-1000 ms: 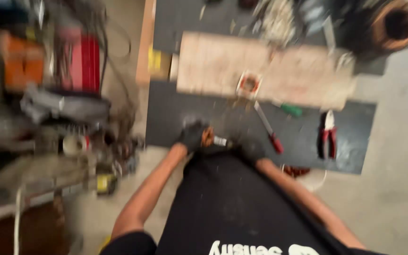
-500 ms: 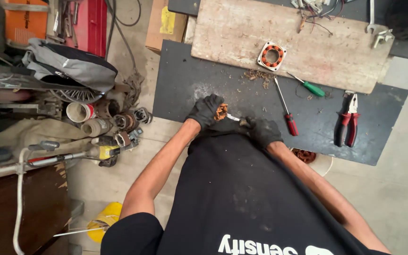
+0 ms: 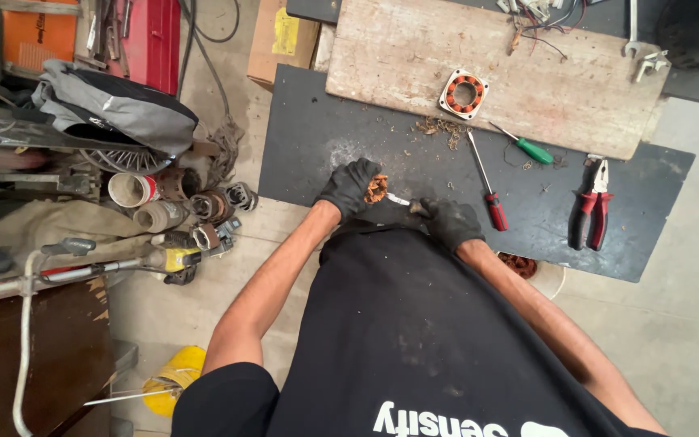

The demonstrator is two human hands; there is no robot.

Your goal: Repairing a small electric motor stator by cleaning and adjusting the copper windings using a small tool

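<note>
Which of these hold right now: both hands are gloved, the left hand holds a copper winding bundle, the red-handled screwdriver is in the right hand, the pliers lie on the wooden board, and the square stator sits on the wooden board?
1. Both hands wear black gloves. True: left hand, right hand.
2. The left hand holds a copper winding bundle. True.
3. The red-handled screwdriver is in the right hand. False: it lies on the black mat; the right hand holds a small metal tool.
4. The pliers lie on the wooden board. False: they lie on the black mat.
5. The square stator sits on the wooden board. True.
</note>
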